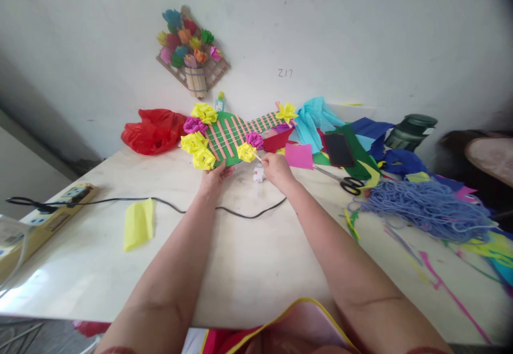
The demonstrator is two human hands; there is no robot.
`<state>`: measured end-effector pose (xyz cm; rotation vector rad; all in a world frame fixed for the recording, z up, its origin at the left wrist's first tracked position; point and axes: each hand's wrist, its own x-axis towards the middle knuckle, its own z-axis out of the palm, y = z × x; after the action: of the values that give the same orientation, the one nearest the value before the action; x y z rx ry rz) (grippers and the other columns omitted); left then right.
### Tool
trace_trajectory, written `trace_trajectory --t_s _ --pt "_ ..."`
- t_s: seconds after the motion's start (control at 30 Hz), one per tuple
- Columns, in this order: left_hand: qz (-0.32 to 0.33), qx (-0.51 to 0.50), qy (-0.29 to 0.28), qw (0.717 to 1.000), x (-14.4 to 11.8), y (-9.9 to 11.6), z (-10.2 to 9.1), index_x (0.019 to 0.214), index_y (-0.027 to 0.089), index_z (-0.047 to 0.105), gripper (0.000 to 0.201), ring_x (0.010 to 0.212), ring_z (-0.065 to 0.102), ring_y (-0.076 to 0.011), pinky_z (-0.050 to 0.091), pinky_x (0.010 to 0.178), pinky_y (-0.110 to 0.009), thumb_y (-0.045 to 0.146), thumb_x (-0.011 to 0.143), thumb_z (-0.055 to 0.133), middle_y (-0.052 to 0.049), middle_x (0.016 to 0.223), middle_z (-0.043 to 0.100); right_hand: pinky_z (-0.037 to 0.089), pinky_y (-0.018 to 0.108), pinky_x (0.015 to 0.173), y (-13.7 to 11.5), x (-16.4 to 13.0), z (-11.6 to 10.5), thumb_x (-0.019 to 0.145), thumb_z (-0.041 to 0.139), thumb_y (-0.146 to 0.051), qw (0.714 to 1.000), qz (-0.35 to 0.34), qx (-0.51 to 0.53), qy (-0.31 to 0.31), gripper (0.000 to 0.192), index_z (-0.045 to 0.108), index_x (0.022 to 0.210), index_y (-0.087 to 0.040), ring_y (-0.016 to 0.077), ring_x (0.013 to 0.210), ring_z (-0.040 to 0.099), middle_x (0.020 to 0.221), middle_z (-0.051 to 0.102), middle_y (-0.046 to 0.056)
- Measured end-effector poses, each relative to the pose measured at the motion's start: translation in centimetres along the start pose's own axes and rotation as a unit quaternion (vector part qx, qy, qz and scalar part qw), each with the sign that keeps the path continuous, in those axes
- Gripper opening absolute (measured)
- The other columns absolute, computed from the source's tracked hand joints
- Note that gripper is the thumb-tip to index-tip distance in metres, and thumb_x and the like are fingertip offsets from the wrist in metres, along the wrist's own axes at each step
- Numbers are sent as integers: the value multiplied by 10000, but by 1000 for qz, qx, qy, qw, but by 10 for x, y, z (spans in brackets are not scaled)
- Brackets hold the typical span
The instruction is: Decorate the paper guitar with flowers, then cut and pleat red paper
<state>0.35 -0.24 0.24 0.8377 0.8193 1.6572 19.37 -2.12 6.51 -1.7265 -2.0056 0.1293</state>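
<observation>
A green board (226,136) with pink strips lies at the far middle of the table, with yellow and magenta paper flowers (197,143) along its left edge. My left hand (215,175) rests on the board's near edge, under the yellow flowers. My right hand (274,168) pinches a thin stick that carries a yellow paper flower (246,152), and this flower touches the board's right edge below a magenta flower (254,139). A small white object (258,174) lies on the table just left of my right hand.
A black cable (168,202) runs from a power strip (48,217) at the left. A folded yellow paper (138,223) lies near it. Scissors (345,182), a black phone (339,149), coloured paper sheets (316,118) and blue yarn (428,208) crowd the right side. A red bag (153,130) sits behind.
</observation>
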Motion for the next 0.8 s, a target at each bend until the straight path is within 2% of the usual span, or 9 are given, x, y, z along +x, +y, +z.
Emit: trace_trajectory --t_s 0.13,0.27,0.33,0.43,0.57,0.67,0.73,0.8 --pt "8 5 -2 1000 1 -2 -1 1025 136 561 464 614 648 -165 538 589 -271 207 604 742 -43 769 664 472 221 614 -1 1 10 813 471 -187 993 41 106 -13 224 659 930 -152 155 710 642 840 684 85" --pt "8 2 1 1000 2 -2 -1 1016 135 559 465 605 648 -167 537 586 -273 205 596 745 -44 772 663 449 196 411 -6 1 17 838 407 -168 962 114 242 -59 319 578 1107 -156 84 427 547 822 664 63" --pt "7 2 3 1000 1 -2 -1 1021 133 554 464 604 648 -167 536 586 -274 204 603 741 -46 766 662 432 189 358 -9 -1 17 844 378 -150 949 123 281 -69 357 537 1164 -158 64 373 506 837 655 65" --pt "9 3 6 1000 1 -2 -1 1022 143 551 459 603 646 -163 535 594 -277 204 608 739 -42 763 661 424 186 333 -13 -3 15 837 362 -124 947 112 290 -73 400 502 1209 -162 61 358 496 856 651 70" --pt "7 3 7 1000 2 -2 -1 988 142 560 421 609 648 -164 538 608 -283 199 610 737 -40 759 661 460 210 398 -15 -7 11 842 355 -130 966 82 235 -74 443 458 1268 -194 97 433 560 899 660 72" --pt "3 2 7 1000 2 -2 -1 979 140 563 411 606 649 -165 535 597 -278 194 610 736 -39 757 661 506 249 583 -16 -8 8 847 368 -142 989 45 134 -52 451 449 1285 -207 156 667 641 977 661 80" --pt "3 3 4 1000 2 -2 0 985 147 562 420 603 648 -162 533 591 -273 195 607 739 -37 771 663 488 276 717 -17 -10 6 855 369 -153 997 20 57 -41 460 430 1309 -198 195 856 634 1017 656 96" --pt "5 8 -2 1000 2 -2 0 991 149 560 424 607 648 -159 533 597 -273 201 610 739 -37 779 663 458 297 781 -18 -11 4 869 359 -176 999 5 -6 -44 484 373 1352 -196 217 946 609 1019 656 110"
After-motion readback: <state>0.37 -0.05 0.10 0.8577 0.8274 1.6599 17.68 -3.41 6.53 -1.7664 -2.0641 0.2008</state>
